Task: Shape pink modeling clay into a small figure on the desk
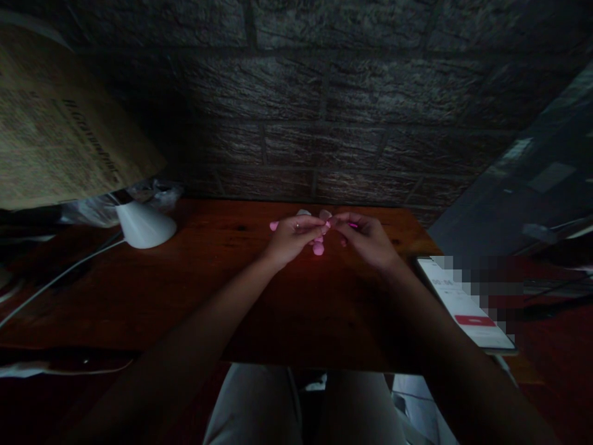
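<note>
**Pink piece held between your two hands over the table**

You have a small pink piece (318,249) near the far side of the wooden table (287,303), below the brick wall (287,86). Its rounded lower end points back toward you, and the visible stretch runs forward from there to your fingertips. Your fingers cover the rest, so its full long axis cannot be told. A pink lump (274,226) sticks out beyond your left hand (293,240); whether it joins the piece is hidden.

Your left hand comes in from the lower left, its forearm (222,303) slanting forward and inward, thumb and index finger pinching the pink piece. Your right hand (365,240) mirrors it from the lower right, fingers curled and narrow around a bright magenta bit (353,225) too small to identify. The fingertips of both hands nearly meet.
</note>
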### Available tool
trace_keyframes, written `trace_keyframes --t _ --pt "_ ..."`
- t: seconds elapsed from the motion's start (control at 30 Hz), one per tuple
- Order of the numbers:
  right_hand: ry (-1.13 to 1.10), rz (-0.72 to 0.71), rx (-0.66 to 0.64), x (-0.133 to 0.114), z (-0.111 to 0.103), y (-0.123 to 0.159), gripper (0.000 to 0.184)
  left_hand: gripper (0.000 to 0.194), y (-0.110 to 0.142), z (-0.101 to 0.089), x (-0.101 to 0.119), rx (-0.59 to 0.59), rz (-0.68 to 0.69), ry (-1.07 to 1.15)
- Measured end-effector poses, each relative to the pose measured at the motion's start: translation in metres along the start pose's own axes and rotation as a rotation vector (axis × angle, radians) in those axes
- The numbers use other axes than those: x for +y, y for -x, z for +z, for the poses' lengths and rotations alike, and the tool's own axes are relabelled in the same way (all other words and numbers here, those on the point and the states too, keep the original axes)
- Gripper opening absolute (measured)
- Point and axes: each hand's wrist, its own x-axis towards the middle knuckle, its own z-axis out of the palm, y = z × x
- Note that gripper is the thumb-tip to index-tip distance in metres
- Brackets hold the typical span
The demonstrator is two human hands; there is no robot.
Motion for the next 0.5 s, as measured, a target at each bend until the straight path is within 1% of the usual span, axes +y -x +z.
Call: trace_keyframes --t 0.23,0.5 --pt "0.007 -0.017 0.002 -0.0006 0.0009 0.0003 0.030 0.018 -0.0002 0.0002 0.0007 -0.009 0.042 -0.024" --pt "0.007 -0.010 0.011 0.0018 0.0019 0.0000 0.028 0.019 -0.0013 0.0007 -0.0027 0.001 0.069 -0.057"
